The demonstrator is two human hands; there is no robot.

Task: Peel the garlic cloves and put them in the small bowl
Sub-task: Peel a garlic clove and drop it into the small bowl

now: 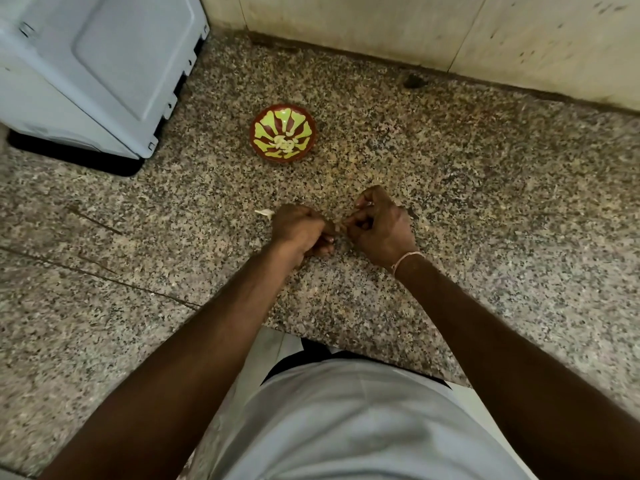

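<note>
Judging by the few pale peeled garlic cloves already lying in the small bowl, a glossy red dish with yellow-green petal shapes above the frame's centre, the task is taken to be partly done. At mid-frame a clove, hidden between curled fingertips, is apparently being worked by the left hand and right hand, both pinched together on it. A papery skin scrap is seen just left of the hands on the speckled granite counter.

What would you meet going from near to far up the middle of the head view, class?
Grey shirt → counter edge → hands, left and right → small bowl → wall.
</note>
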